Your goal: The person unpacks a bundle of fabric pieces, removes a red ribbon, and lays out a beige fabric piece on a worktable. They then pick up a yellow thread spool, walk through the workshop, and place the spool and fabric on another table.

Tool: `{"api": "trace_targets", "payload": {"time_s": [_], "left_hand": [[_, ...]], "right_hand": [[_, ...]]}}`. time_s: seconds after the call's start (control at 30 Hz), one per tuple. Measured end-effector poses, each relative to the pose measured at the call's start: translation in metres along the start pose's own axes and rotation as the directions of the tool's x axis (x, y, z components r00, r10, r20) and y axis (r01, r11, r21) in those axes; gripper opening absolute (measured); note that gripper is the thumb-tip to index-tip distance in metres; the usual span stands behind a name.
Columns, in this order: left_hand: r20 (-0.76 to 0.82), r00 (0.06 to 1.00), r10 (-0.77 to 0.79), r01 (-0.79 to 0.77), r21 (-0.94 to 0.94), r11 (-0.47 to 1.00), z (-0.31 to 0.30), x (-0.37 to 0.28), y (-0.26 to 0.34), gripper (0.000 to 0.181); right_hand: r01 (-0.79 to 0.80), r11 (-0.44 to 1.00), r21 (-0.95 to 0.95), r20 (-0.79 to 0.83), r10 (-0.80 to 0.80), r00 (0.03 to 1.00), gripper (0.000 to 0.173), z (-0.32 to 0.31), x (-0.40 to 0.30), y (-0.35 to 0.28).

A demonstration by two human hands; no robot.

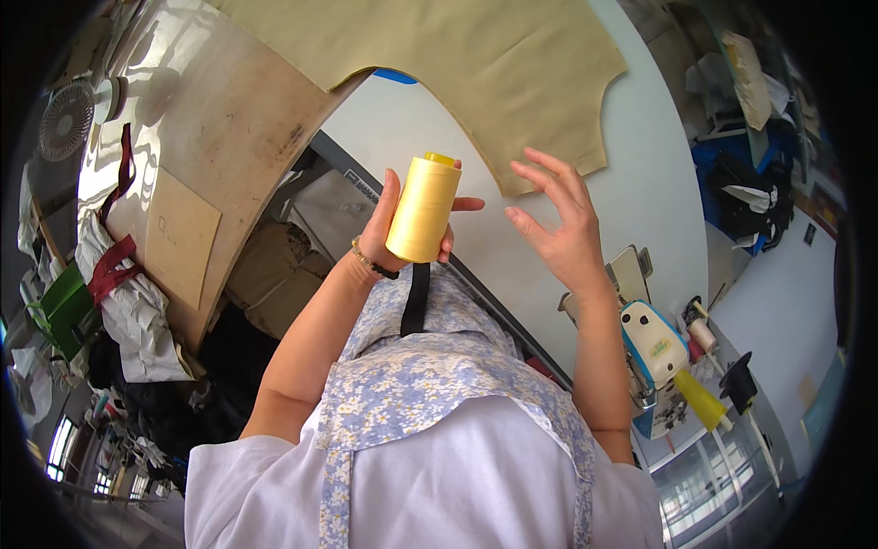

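A spool of yellow thread (424, 209) rests tilted in my left hand (384, 233), with the thumb on one side and fingers behind it. A yellow core end shows at its top. My right hand (559, 223) is raised to the right of the spool, its fingers spread and nothing in them. Beyond both hands, a large khaki fabric piece (521, 75) with curved cut edges lies over the white table (651, 185). Part of the spool's far side is hidden.
An overlock sewing machine (655, 343) stands at right, beside a yellow thread cone (699, 401). The wooden table (240, 89) at left bears a cardboard piece (182, 237) and a dark red strip (125, 165). A fan (66, 121) stands at far left. A dark ruler-marked edge (360, 184) borders the white table.
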State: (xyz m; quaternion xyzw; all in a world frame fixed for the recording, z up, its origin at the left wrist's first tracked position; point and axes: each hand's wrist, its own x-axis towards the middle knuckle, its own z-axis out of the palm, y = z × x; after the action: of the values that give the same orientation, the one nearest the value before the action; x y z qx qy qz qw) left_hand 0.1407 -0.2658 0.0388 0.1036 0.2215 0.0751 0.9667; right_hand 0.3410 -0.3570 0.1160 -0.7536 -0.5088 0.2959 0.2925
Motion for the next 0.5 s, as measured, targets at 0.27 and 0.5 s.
{"api": "trace_targets", "payload": {"time_s": [0.27,0.5], "left_hand": [[-0.026,0.999,-0.027,0.027,0.017,0.999,0.008,-0.010,0.002,0.089],[0.004,0.999,-0.052,0.052,0.008,0.999,-0.017,-0.021,0.009,0.087]], "right_hand": [[0.174,0.984,0.032,0.091,-0.176,0.980,0.011,0.038,0.006,-0.003],[-0.246,0.012,0.969,0.246,-0.064,0.967,0.024,-0.037,-0.025,0.044]]}}
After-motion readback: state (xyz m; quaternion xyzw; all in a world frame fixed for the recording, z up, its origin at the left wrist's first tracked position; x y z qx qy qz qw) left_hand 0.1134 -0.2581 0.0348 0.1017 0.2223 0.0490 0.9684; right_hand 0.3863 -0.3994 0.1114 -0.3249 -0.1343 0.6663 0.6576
